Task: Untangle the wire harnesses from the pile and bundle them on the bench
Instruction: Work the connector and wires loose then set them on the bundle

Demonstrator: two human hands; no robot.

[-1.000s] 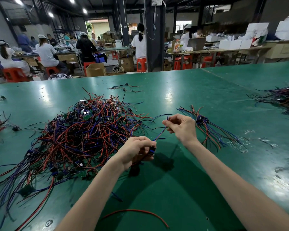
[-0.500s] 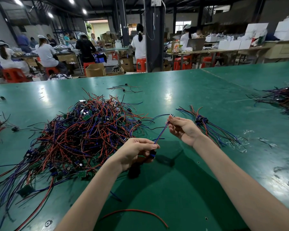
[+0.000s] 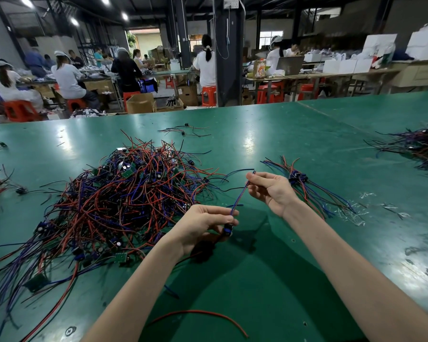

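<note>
Gripping one wire harness (image 3: 240, 193) at its blue connector (image 3: 228, 229), the left hand (image 3: 203, 223) holds it over the bench (image 3: 257, 280). The right hand (image 3: 269, 188) pinches its wire tips. It looks light and limp, so the connector is the likely best hold. Beyond lie the bundle (image 3: 307, 186) and the tangled pile (image 3: 124, 201). No writing is legible.

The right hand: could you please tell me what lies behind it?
Behind the right hand, which pinches a blue wire, lies a small bundle of red and blue harnesses on the green bench. The hand covers some of its wires.
</note>
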